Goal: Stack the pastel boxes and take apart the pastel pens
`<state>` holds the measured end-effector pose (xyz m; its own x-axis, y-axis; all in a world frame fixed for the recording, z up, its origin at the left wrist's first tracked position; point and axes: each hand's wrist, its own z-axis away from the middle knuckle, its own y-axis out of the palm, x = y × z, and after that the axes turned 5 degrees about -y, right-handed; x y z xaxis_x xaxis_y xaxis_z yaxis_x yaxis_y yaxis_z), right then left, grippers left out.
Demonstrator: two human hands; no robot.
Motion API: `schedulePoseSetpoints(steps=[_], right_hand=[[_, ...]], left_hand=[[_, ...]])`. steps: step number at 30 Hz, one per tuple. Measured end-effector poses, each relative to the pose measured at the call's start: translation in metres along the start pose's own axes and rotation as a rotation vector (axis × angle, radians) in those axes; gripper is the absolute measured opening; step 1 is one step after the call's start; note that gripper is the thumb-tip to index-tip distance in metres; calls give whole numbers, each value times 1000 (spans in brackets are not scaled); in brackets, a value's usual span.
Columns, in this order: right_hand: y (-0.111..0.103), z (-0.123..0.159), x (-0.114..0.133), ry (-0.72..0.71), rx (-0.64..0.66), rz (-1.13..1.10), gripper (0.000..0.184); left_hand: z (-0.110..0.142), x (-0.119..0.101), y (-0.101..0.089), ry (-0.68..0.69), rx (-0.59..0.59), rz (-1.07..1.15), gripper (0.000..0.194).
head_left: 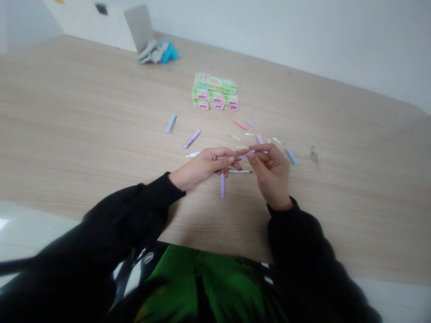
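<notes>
Both of my hands meet over the table, pinching a small, slim purple pen part between them. My left hand has its thumb and fingers closed at one end, while my right hand grips the other between thumb and forefinger. Fingers cover much of the part. Just below them lie a white refill with a dark tip and a purple pen barrel. White sticks lie beside my left wrist. Another purple piece is just beyond my right fingers.
Beyond my hands lie a purple pen, a light-blue pen piece, a coral piece and small green and white bits. A blue piece lies right. Farther back are stacked boxes, a grey-and-blue cloth bundle and a white panel.
</notes>
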<state>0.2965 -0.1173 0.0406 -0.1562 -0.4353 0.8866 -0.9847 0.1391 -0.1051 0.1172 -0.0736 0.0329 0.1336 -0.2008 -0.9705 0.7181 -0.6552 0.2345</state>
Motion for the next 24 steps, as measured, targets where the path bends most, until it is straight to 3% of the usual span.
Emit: schedulePoseSetpoints(steps=[24], right_hand=[[-2, 2, 1, -27, 43, 11, 20]], left_hand=[[1, 1, -1, 22, 50, -46, 28]])
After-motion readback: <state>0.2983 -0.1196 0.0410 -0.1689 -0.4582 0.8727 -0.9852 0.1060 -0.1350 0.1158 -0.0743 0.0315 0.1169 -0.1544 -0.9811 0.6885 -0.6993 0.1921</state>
